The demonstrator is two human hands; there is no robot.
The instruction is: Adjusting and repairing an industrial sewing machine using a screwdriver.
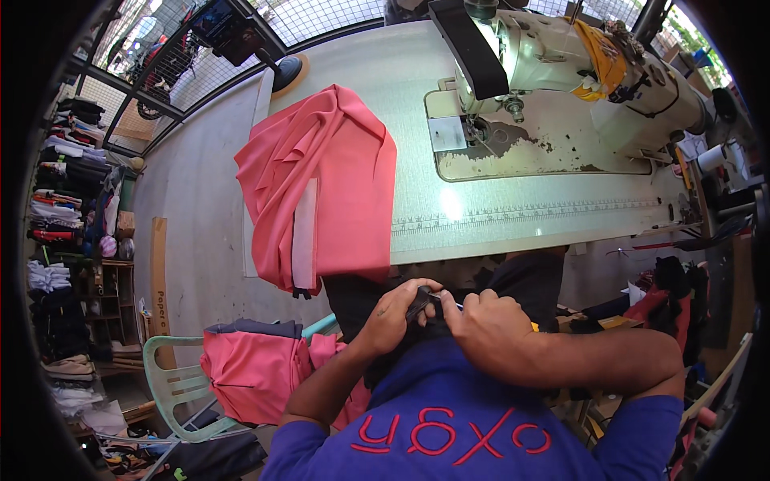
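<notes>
My left hand is closed on a small black item at my lap, below the sewing table's front edge. My right hand is closed beside it, its thumb and curled fingers around what looks like a thin metallic piece, mostly hidden. Pink fabric with a pale strip lies folded on the sewing table, above and left of my hands.
A white sewing machine stands at the table's back right. A mint plastic chair at lower left holds more pink fabric. Shelves of folded clothes line the left side; assorted materials crowd the right.
</notes>
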